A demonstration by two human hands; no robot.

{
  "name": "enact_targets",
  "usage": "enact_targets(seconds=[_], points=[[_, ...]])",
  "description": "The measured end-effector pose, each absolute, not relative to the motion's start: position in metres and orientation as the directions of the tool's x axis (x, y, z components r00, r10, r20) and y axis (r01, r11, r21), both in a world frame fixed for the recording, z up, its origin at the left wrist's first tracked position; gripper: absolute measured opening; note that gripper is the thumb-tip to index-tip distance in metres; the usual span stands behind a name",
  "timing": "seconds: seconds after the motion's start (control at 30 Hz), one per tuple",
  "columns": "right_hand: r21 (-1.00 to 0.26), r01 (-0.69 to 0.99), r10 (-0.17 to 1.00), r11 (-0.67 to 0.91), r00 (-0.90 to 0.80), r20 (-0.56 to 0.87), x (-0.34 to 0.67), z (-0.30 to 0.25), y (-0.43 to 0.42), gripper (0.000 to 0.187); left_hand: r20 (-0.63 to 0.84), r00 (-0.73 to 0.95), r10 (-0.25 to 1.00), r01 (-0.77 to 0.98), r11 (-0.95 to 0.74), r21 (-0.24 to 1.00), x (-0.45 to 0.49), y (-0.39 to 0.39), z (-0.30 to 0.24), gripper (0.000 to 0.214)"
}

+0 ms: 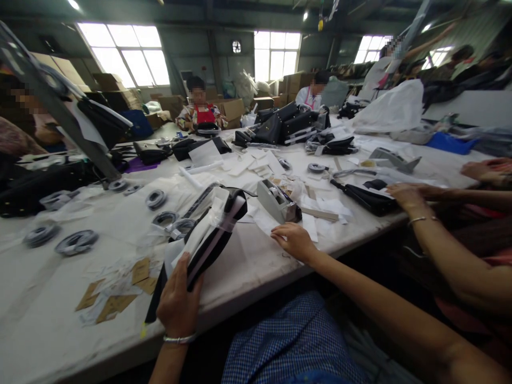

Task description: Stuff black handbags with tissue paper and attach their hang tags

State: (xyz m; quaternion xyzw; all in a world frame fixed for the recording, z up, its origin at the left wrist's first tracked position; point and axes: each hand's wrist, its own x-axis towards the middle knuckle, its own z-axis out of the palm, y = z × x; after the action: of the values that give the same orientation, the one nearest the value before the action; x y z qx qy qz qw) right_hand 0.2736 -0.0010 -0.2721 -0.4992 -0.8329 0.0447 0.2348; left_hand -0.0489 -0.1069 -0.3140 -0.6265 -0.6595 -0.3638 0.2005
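Lower centre: your left grip (180,298) clasps the black bag (213,246) | right grip (296,243) near tape dispenser (275,201), hold unclear | avoid creasing the white wrapping (217,209)

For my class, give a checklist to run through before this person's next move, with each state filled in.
1. Black bag held: ok, in the left hand.
2. Right hand free: cannot tell; something thin may be between its fingertips.
3. Tape dispenser near the right hand: ok, just beyond it on the table.
4. Table free of scraps: not ok, brown card pieces lie left of the bag.
5. Co-worker's hand clear of this bag: ok, at a neighbouring black bag.
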Motion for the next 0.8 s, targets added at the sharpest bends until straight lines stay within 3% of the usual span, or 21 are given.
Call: enact_targets(seconds=[0.17,0.23,0.37,0.43,0.5,0.67,0.8], points=[[-0.521,0.639,0.800,0.566,-0.580,0.157,0.250,-0.259,-0.038,0.024,0.713,-0.164,0.682,0.969,-0.026,0.248,-0.049,-0.107,-0.315,0.068],[-0.551,0.616,0.784,0.563,-0.609,0.120,0.239,-0.261,-0.042,0.029,0.706,-0.166,0.688,0.968,-0.023,0.250,-0.049,-0.108,-0.314,0.068],[-0.455,0.671,0.800,0.586,-0.568,0.193,0.216,-0.283,-0.023,0.053,0.705,-0.169,0.688,0.969,-0.014,0.247,-0.049,-0.109,-0.313,0.068],[-0.395,0.713,0.804,0.579,-0.580,0.132,0.202,-0.298,-0.014,0.072,0.712,-0.172,0.681,0.969,-0.013,0.246,-0.050,-0.108,-0.313,0.069],[-0.383,0.718,0.795,0.581,-0.601,0.079,0.186,-0.310,-0.012,0.079,0.725,-0.165,0.669,0.972,-0.015,0.234,-0.050,-0.107,-0.313,0.069],[-0.429,0.623,0.735,0.654,-0.659,0.162,0.129,-0.321,-0.028,0.079,0.781,-0.075,0.620,0.987,-0.068,0.149,-0.048,-0.103,-0.305,0.071],[-0.424,0.555,0.688,0.715,-0.665,0.289,0.099,-0.323,-0.029,0.061,0.789,0.034,0.613,0.984,-0.159,0.081,-0.042,-0.099,-0.300,0.070]])
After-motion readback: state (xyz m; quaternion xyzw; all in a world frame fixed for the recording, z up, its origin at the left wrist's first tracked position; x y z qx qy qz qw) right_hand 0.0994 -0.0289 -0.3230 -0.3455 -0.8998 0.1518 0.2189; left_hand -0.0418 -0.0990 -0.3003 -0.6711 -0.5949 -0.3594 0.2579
